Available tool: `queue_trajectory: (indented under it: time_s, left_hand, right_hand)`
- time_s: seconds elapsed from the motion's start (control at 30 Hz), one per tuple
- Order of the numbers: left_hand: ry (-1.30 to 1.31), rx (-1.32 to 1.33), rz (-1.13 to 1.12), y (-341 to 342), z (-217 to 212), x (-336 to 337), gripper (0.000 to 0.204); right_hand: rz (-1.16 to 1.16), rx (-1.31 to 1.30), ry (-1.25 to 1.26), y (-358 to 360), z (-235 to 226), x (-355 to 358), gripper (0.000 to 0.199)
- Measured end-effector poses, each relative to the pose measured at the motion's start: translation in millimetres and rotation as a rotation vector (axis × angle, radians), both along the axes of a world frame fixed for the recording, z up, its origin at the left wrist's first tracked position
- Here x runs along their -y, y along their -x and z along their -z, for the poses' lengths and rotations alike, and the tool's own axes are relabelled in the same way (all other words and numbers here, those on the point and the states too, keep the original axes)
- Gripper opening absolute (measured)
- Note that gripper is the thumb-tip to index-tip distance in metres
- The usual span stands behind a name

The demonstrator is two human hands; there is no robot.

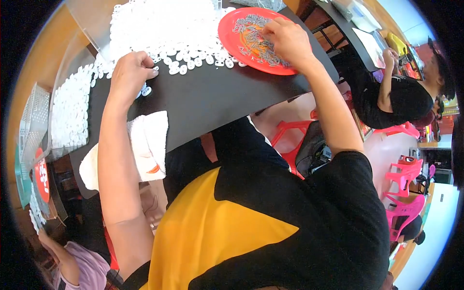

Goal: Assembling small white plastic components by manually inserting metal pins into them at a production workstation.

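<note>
Left of centre, past the white towel (153, 128), the left hand (127, 75) narrows its fingers beside loose white pieces (174, 68) on the dark bench (208, 96); its grip I cannot tell. Farther off, upper centre, the right hand (292, 46) bunches its fingers over grey slivers (252, 36) in the red plate (226, 37) (a light, single pick seems best), their hold hidden.

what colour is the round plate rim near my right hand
Red: the round plate rim, clearest in the head view.
</note>
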State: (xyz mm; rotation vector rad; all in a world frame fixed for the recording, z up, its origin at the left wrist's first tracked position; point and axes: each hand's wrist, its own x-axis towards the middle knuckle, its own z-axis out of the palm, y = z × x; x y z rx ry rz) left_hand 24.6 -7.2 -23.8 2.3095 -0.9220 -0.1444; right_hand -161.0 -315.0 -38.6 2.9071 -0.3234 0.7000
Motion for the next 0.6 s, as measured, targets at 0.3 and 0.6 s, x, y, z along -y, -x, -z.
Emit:
queue_trajectory:
  time_s: [0.3, 0.6]
  left_hand:
    - [-0.030, 0.076, 0.066, -14, 12, -4, 0.010]
    - [-0.031, 0.099, 0.087, -6, 11, 3, 0.012]
  right_hand:
    - [-0.140, -0.024, 0.031, -9, 10, -2, 0.015]
    - [-0.025, 0.061, -0.408, -4, -11, -17, 0.014]
